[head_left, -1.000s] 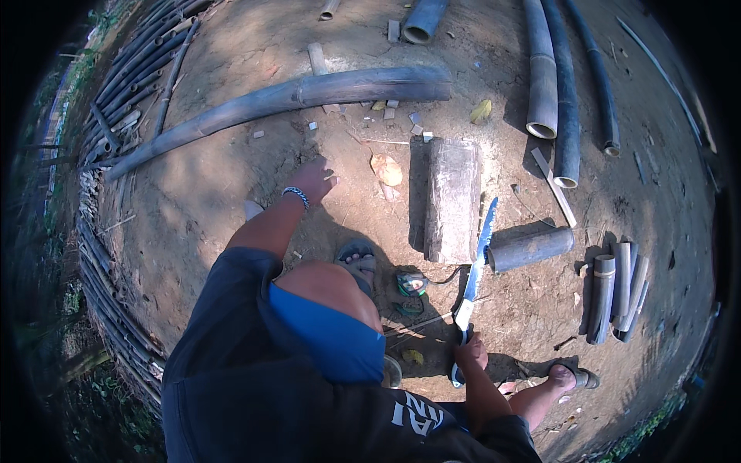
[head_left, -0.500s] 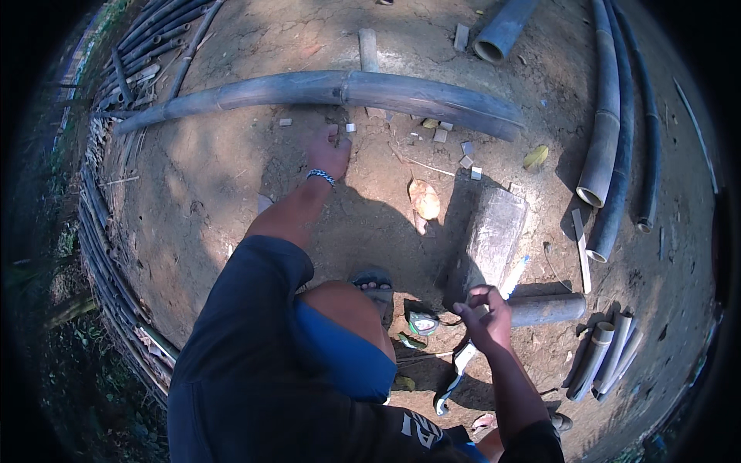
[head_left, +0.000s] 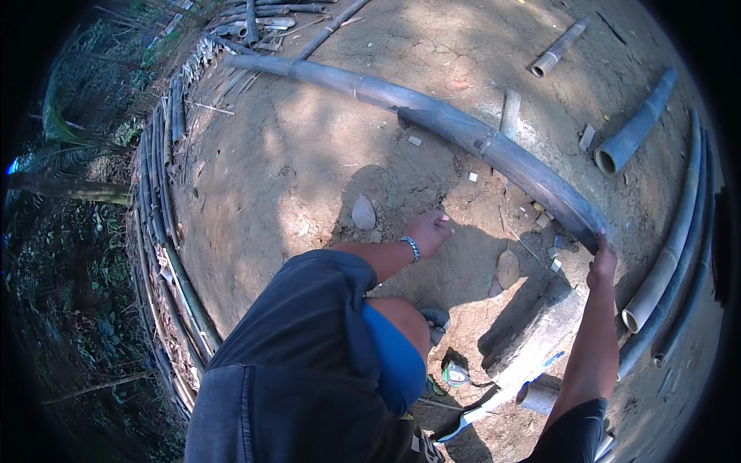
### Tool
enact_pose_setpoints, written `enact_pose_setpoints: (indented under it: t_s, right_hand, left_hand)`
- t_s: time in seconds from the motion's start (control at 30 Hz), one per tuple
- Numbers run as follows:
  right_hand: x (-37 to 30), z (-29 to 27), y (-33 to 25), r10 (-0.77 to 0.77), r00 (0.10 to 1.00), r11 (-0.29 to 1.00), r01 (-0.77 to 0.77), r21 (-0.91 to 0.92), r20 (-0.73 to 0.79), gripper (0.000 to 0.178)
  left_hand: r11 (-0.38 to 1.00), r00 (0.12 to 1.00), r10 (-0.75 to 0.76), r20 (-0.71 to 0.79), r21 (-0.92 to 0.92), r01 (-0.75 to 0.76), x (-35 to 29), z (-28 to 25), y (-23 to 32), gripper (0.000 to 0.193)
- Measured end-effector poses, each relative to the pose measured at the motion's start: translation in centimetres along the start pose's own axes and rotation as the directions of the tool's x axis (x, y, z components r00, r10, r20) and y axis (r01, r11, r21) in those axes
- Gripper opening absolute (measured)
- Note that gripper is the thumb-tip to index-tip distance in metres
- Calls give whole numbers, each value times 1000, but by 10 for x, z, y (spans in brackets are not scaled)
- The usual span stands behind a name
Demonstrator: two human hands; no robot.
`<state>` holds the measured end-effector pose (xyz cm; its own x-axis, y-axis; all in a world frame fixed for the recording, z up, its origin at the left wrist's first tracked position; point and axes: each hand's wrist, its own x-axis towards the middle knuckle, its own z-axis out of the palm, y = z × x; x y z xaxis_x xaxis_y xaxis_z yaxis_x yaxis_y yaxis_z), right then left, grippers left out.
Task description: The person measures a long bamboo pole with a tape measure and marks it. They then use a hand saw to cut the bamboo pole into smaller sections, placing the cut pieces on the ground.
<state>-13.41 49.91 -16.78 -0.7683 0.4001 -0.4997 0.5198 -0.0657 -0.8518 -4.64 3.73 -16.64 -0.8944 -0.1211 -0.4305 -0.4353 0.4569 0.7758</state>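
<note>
A long grey bamboo pole [head_left: 432, 112] lies slantwise across the ground in front of me. My right hand [head_left: 603, 262] is closed on its near right end, thumb side up. My left hand [head_left: 431, 233], with a braided bracelet at the wrist, hovers over the bare soil short of the pole. Its fingers are curled in; whatever they may hold is hidden. A small pale block [head_left: 473, 177] lies between that hand and the pole, with another small block [head_left: 414, 140] farther left. Several more small cut pieces [head_left: 543, 221] lie beside the pole's right end.
A squared timber block [head_left: 540, 332] sits below my right hand. Near my foot are a tape measure [head_left: 455, 373] and a tool with a white and blue handle [head_left: 465, 421]. Thick bamboo lengths [head_left: 668, 266] lie at right; stacked poles [head_left: 166, 208] line the left.
My right hand has gone from beside the timber block to the pole's right end and taken hold of it. My left hand has drawn back from the small block. The view has turned.
</note>
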Motion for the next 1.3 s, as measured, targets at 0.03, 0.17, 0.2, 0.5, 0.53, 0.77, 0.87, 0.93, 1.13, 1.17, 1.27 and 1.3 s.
enact_pose_setpoints:
  t_s: [0.03,0.17,0.2,0.5,0.53,0.77,0.87,0.93,1.13,1.17,1.27,1.3]
  right_hand:
    - [9,-1,17,-5,1000,1000,5,19,-8,70]
    - [-55,-16,32,-132,989,984,139,111,-69,30]
    - [-80,-9,30,-134,989,985,140,103,-56,26]
    - [-305,-7,20,-245,963,932,265,246,-110,20]
    - [-318,-9,26,-246,963,932,267,244,-112,19]
    - [-337,-122,56,-148,968,921,210,329,-205,16]
    - [-325,-197,60,-58,962,939,144,313,-267,18]
    - [-314,-258,70,3,938,943,113,314,-346,19]
    - [-288,-406,85,113,851,983,-20,183,-513,31]
    - [-284,-415,79,95,845,995,-69,70,-527,36]
    - [-284,-413,76,43,837,976,-152,-157,-546,48]
    - [-281,-413,76,14,837,964,-156,-214,-548,51]
  left_hand:
    - [994,999,-14,-50,-111,8,5,-2,-12,44]
    - [980,976,-147,-161,-160,121,31,-39,-8,58]
    - [978,956,-175,-235,-151,142,39,-62,-34,66]
    - [540,909,-354,-221,-842,6,34,-156,23,112]
    - [551,924,-320,-210,-834,1,31,-163,17,112]
    - [904,454,-357,-816,-424,-52,-7,-193,-19,101]
    - [984,321,-179,-930,-169,61,-13,-203,-33,90]
    - [999,381,32,-924,32,-8,-22,-179,-8,86]
    - [646,584,747,-318,554,-525,-46,-122,68,76]
    - [550,563,809,-167,549,-629,-52,-108,81,76]
    - [340,522,830,197,563,-753,-73,-74,100,81]
    - [305,528,804,273,574,-760,-78,-64,108,84]
